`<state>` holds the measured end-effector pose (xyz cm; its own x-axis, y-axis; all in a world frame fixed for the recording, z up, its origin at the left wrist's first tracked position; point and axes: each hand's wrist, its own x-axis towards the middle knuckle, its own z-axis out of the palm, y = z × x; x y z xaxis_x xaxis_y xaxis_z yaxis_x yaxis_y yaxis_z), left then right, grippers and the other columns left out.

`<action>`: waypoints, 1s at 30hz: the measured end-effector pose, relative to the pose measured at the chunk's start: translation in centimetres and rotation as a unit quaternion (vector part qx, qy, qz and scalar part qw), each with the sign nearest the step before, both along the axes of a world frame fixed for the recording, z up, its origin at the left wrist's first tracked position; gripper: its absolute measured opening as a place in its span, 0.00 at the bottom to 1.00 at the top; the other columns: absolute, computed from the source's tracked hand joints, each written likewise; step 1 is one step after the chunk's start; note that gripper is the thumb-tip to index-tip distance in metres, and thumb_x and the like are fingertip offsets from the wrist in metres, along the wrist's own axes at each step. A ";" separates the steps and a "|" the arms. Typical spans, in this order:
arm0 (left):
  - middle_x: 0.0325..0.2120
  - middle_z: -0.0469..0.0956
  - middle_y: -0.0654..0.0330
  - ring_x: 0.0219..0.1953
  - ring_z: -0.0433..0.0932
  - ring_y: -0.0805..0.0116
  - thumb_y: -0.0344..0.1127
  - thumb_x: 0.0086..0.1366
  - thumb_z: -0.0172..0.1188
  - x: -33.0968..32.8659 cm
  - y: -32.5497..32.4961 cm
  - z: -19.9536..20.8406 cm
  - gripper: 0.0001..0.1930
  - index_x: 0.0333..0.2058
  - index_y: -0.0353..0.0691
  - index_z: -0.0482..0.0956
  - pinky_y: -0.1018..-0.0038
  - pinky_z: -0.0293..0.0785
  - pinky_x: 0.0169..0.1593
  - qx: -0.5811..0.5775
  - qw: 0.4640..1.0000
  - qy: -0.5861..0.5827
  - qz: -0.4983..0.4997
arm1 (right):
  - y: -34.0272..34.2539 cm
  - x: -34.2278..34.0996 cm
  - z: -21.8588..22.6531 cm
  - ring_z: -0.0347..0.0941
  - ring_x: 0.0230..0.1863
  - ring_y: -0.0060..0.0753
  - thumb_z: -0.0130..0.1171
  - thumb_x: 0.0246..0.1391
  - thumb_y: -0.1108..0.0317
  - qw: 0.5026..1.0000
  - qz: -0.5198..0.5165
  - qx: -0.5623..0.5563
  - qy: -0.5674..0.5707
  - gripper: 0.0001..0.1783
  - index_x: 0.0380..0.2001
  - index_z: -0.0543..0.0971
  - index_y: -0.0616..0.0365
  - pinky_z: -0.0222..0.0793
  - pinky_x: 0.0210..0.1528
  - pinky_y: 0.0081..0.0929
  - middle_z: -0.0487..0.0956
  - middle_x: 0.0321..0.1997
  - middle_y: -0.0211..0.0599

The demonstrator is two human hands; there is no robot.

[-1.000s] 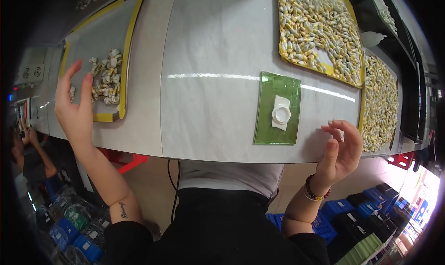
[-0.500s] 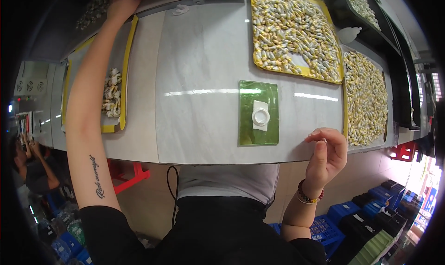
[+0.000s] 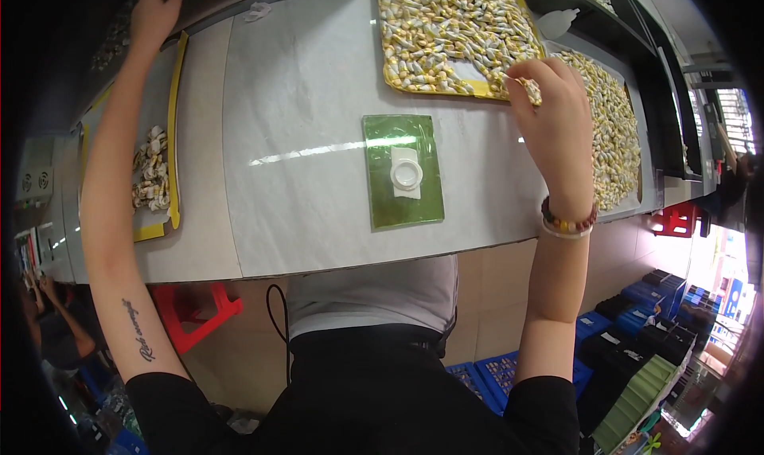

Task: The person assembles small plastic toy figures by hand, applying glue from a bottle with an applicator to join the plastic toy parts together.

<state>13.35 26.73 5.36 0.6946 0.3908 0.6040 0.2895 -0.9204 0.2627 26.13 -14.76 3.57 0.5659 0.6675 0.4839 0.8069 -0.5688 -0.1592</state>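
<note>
In the head view, the right hand [image 3: 555,109] has moved since half a second ago, from right of the green pad [image 3: 380,210] to beyond it on the right, at the near corner of a yellow-edged tray [image 3: 482,89]. Its grip is curled, thumb and index finger close together; whether it has hold of anything I cannot tell. The tray's small yellow-and-white pieces [image 3: 446,29] lie beyond the pad, their long axes pointing many ways. The left hand [image 3: 157,15] is stretched far beyond the pad to its left, fingertips lost in shadow, so its grip cannot be told. On the pad, a white ring [image 3: 406,174] faces up on a white sheet [image 3: 405,153], whose long axis roughly follows the pad's, pointing away from the person.
</note>
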 end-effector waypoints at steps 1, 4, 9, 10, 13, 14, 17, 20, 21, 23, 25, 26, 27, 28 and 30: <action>0.34 0.77 0.50 0.38 0.76 0.55 0.33 0.60 0.49 -1.6 -1.6 1.3 0.12 0.40 0.33 0.73 0.64 0.70 0.43 -0.163 0.985 -0.037 -0.051 | 0.8 0.3 -0.3 0.68 0.36 0.39 0.59 0.41 0.71 1.000 0.007 0.004 0.004 0.05 0.26 0.77 0.57 0.66 0.37 0.32 0.74 0.29 0.35; 0.31 0.73 0.66 0.30 0.70 0.78 0.45 0.66 0.42 -5.0 -7.1 0.4 0.17 0.38 0.39 0.74 0.80 0.65 0.36 -0.451 0.871 -0.021 -0.192 | 0.8 0.8 -1.0 0.68 0.36 0.38 0.58 0.43 0.69 0.998 -0.012 -0.058 0.024 0.04 0.23 0.77 0.57 0.66 0.36 0.32 0.73 0.28 0.36; 0.18 0.66 0.65 0.20 0.63 0.79 0.57 0.64 0.38 -12.7 -19.0 0.5 0.27 0.27 0.36 0.72 0.85 0.57 0.24 -0.663 0.636 0.114 -0.377 | 1.0 -0.4 -0.2 0.66 0.17 0.22 0.56 0.48 0.72 0.976 0.009 0.138 0.168 0.03 0.25 0.74 0.59 0.59 0.23 0.19 0.72 0.16 0.30; 0.19 0.66 0.65 0.20 0.62 0.80 0.57 0.64 0.40 -13.5 -20.5 0.4 0.27 0.27 0.35 0.72 0.84 0.57 0.24 -0.717 0.578 0.142 -0.363 | 0.7 -1.2 0.4 0.66 0.17 0.19 0.55 0.49 0.72 0.945 0.044 0.200 0.256 0.04 0.28 0.74 0.61 0.58 0.22 0.16 0.72 0.16 0.29; 0.20 0.67 0.64 0.21 0.63 0.80 0.56 0.63 0.43 -14.3 -23.7 -1.9 0.26 0.29 0.34 0.72 0.84 0.57 0.24 -0.797 0.509 0.132 -0.296 | 0.4 -5.3 1.5 0.68 0.21 0.15 0.51 0.51 0.73 0.821 0.144 0.312 0.456 0.07 0.33 0.71 0.66 0.59 0.23 0.12 0.74 0.18 0.30; 0.21 0.67 0.64 0.22 0.63 0.80 0.57 0.63 0.43 -14.3 -24.3 -3.4 0.27 0.30 0.34 0.72 0.84 0.57 0.24 -0.807 0.484 0.095 -0.326 | 0.5 -6.9 1.3 0.70 0.24 0.18 0.49 0.51 0.74 0.794 0.145 0.330 0.490 0.08 0.34 0.70 0.67 0.62 0.25 0.12 0.75 0.21 0.34; 0.24 0.69 0.63 0.23 0.64 0.80 0.57 0.62 0.42 -14.1 -25.8 -5.4 0.28 0.33 0.32 0.72 0.85 0.58 0.25 -0.827 0.430 0.011 -0.361 | -0.6 -9.5 -0.2 0.73 0.31 0.24 0.52 0.46 0.77 0.737 0.210 0.339 0.546 0.10 0.34 0.71 0.67 0.66 0.32 0.15 0.76 0.29 0.39; 0.29 0.70 0.61 0.28 0.67 0.78 0.56 0.63 0.43 -13.5 -27.6 -4.4 0.28 0.39 0.31 0.72 0.84 0.62 0.29 -0.867 0.379 -0.069 -0.316 | -1.8 -10.7 -0.9 0.73 0.31 0.25 0.52 0.43 0.81 0.789 0.171 0.275 0.521 0.11 0.35 0.71 0.68 0.67 0.33 0.15 0.75 0.29 0.39; 0.32 0.71 0.59 0.31 0.69 0.76 0.54 0.63 0.45 -13.4 -27.9 -3.9 0.27 0.42 0.30 0.72 0.82 0.65 0.32 -0.892 0.353 -0.101 -0.264 | -1.7 -11.1 -1.1 0.73 0.31 0.24 0.51 0.43 0.82 0.784 0.140 0.289 0.531 0.10 0.34 0.72 0.68 0.67 0.33 0.15 0.75 0.28 0.38; 0.35 0.71 0.56 0.35 0.70 0.74 0.51 0.62 0.48 -13.6 -27.4 -3.9 0.26 0.43 0.29 0.71 0.80 0.66 0.36 -0.884 0.373 -0.065 -0.274 | -2.0 -11.0 -1.4 0.73 0.30 0.24 0.51 0.43 0.83 0.781 0.102 0.298 0.539 0.10 0.33 0.73 0.69 0.67 0.34 0.16 0.75 0.28 0.37; 0.38 0.72 0.54 0.38 0.70 0.72 0.48 0.61 0.51 -14.1 -26.8 -4.8 0.25 0.45 0.29 0.70 0.78 0.67 0.40 -0.874 0.393 -0.030 -0.284 | -2.1 -10.3 -1.5 0.73 0.28 0.24 0.51 0.42 0.85 0.826 0.150 0.236 0.489 0.10 0.32 0.75 0.68 0.68 0.33 0.16 0.76 0.28 0.37; 0.39 0.71 0.53 0.39 0.70 0.72 0.45 0.60 0.54 -14.3 -26.5 -5.8 0.23 0.45 0.28 0.70 0.77 0.68 0.42 -0.837 0.425 -0.041 -0.342 | -1.9 -10.6 -1.3 0.73 0.28 0.24 0.51 0.42 0.85 0.827 0.148 0.231 0.491 0.10 0.32 0.75 0.68 0.68 0.33 0.16 0.76 0.28 0.37; 0.41 0.71 0.52 0.40 0.70 0.71 0.41 0.60 0.56 -14.3 -26.5 -6.4 0.21 0.44 0.28 0.70 0.76 0.69 0.44 -0.795 0.454 -0.052 -0.398 | -1.4 -11.1 -1.1 0.72 0.27 0.23 0.52 0.41 0.85 0.845 0.099 0.240 0.468 0.10 0.31 0.76 0.68 0.68 0.32 0.16 0.77 0.28 0.37; 0.41 0.71 0.51 0.39 0.73 0.71 0.37 0.59 0.56 -14.1 -27.0 -6.3 0.20 0.44 0.26 0.70 0.76 0.70 0.46 -0.797 0.453 -0.090 -0.389 | -1.0 -11.5 -1.0 0.72 0.26 0.22 0.52 0.41 0.85 0.860 0.051 0.248 0.443 0.10 0.30 0.76 0.67 0.68 0.31 0.16 0.77 0.28 0.36; 0.41 0.72 0.51 0.39 0.74 0.70 0.35 0.59 0.57 -14.4 -27.1 -5.9 0.19 0.43 0.26 0.70 0.76 0.70 0.46 -0.823 0.412 -0.087 -0.381 | -0.7 -11.1 -2.0 0.72 0.26 0.22 0.53 0.40 0.85 0.892 0.060 0.224 0.389 0.10 0.30 0.77 0.66 0.68 0.30 0.15 0.77 0.28 0.36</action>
<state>-1.07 -0.40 -0.49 0.9967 0.0785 0.0227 -0.0735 0.7407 0.6678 15.00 -15.44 1.54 0.7841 0.5845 0.2087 0.4037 -0.2250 -0.8868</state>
